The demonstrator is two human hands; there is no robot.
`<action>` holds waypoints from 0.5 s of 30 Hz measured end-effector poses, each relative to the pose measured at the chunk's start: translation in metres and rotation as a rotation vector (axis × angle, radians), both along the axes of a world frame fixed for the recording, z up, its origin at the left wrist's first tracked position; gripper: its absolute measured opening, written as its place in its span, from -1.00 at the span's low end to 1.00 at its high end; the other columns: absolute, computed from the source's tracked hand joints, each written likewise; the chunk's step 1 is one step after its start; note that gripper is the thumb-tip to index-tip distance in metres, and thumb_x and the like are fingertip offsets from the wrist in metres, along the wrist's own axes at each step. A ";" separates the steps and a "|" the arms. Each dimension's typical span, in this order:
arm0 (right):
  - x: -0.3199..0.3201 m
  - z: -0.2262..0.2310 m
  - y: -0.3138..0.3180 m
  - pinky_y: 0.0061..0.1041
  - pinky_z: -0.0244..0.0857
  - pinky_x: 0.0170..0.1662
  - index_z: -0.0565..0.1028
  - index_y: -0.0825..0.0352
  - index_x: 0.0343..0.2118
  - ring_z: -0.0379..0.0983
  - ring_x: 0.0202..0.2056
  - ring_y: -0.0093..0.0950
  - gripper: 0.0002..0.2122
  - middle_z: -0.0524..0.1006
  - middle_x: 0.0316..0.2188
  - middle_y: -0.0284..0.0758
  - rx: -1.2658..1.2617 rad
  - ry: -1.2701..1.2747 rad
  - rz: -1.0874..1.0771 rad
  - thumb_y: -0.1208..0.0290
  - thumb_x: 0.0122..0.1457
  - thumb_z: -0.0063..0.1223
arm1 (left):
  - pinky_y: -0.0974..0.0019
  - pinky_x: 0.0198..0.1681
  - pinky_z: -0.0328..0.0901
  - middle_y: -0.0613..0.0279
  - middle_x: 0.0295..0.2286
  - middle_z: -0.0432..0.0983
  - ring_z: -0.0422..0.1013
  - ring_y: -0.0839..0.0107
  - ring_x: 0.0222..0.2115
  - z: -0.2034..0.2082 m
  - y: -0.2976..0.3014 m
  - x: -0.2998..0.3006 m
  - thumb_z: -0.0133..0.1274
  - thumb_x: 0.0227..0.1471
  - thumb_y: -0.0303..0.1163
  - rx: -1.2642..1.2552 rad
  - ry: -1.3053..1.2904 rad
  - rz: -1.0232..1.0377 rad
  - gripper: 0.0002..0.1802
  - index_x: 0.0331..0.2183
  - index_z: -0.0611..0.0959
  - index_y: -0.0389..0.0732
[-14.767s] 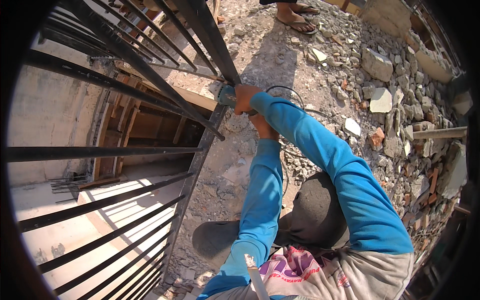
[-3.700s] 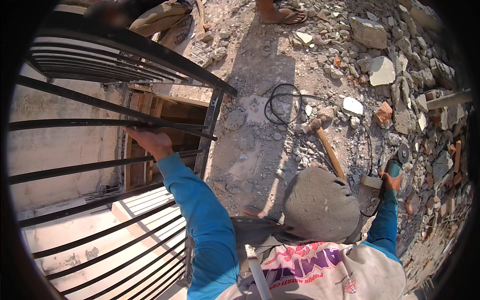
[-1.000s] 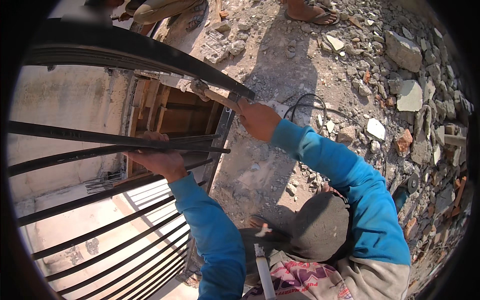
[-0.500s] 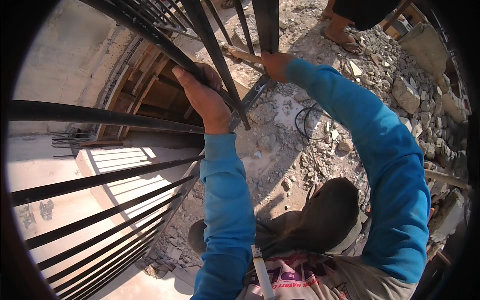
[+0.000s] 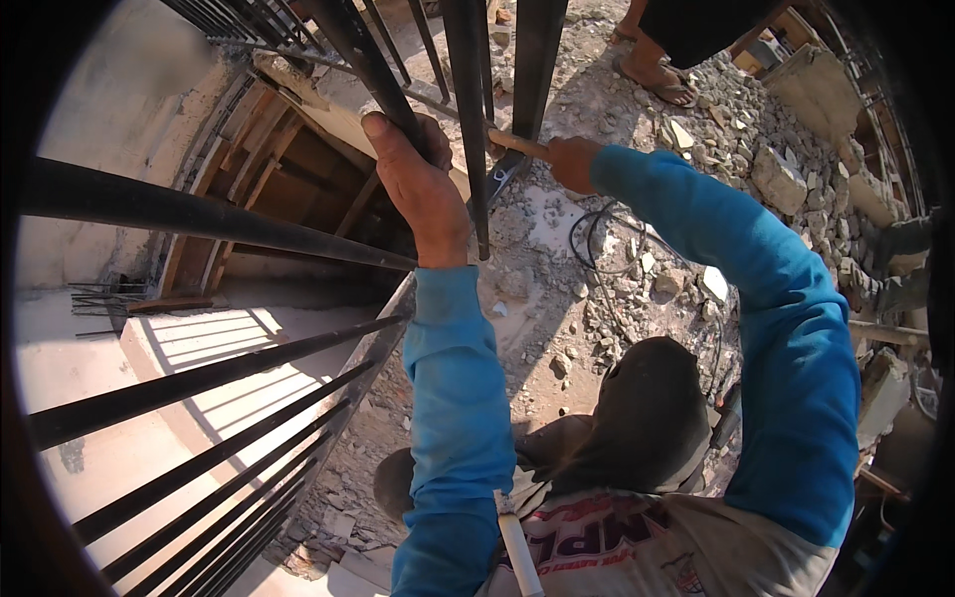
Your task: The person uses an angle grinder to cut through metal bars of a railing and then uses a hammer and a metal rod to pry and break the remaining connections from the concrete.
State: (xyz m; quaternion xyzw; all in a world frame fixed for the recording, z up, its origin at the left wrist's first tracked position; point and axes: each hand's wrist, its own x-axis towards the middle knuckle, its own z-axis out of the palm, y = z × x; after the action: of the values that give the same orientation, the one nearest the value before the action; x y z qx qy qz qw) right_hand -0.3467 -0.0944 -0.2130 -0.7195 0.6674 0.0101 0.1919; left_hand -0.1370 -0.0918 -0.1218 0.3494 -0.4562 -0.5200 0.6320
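Note:
My left hand (image 5: 423,189) is closed around a black metal bar (image 5: 368,65) of a railing, thumb up along its near side. Just right of that hand, another black bar (image 5: 468,109) comes down, its lower end free above the ground. My right hand (image 5: 574,164) is closed on the wooden handle (image 5: 519,144) of a tool. The handle points left behind the bars, which hide its far end, so the tool's kind cannot be told. Below it lies a dark flat metal rail (image 5: 507,174).
Black railing bars (image 5: 229,393) fan across the left over a pale ledge. Broken concrete (image 5: 781,181) and rubble cover the right; a black cable (image 5: 587,244) loops on the ground. Another person's sandalled foot (image 5: 662,85) stands at the top right. A cigarette (image 5: 519,552) shows at the bottom.
The bar in my left hand stands more upright. My right hand and the wooden handle have shifted a little right and down. The whole view has shifted slightly.

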 end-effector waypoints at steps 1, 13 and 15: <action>0.004 0.011 0.001 -0.15 0.34 -0.41 0.34 0.42 -0.25 0.51 -0.48 -0.21 -0.72 0.51 -0.49 -0.10 0.066 0.045 0.019 0.25 0.22 -0.07 | 0.49 -0.60 -0.01 0.39 -0.65 0.17 0.07 0.58 -0.67 0.000 -0.001 0.002 -0.47 0.17 0.27 0.009 0.005 0.009 -0.37 -0.48 0.28 -0.12; -0.010 0.053 0.089 -0.29 0.22 -0.42 0.37 0.39 -0.31 0.42 -0.53 -0.28 -0.71 0.44 -0.58 -0.15 -0.154 -0.583 -0.281 0.20 0.18 0.03 | 0.53 -0.58 0.01 0.44 -0.62 0.23 0.09 0.64 -0.65 0.010 0.005 -0.001 -0.46 0.18 0.25 0.079 0.013 0.185 -0.40 -0.48 0.36 -0.06; -0.019 0.033 0.122 -0.28 0.21 -0.42 0.37 0.38 -0.31 0.41 -0.52 -0.28 -0.71 0.43 -0.58 -0.13 -0.095 -0.590 -0.299 0.21 0.17 0.05 | 0.54 -0.58 0.00 0.47 -0.62 0.21 0.08 0.66 -0.65 0.010 0.005 -0.002 -0.46 0.18 0.24 0.082 0.000 0.214 -0.42 -0.43 0.36 -0.05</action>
State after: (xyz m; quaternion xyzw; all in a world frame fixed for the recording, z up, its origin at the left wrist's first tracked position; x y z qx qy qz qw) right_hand -0.3652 0.0275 -0.1796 -0.5939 0.6808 -0.2580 0.3424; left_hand -0.1394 -0.0867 -0.1122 0.4219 -0.3946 -0.4679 0.6688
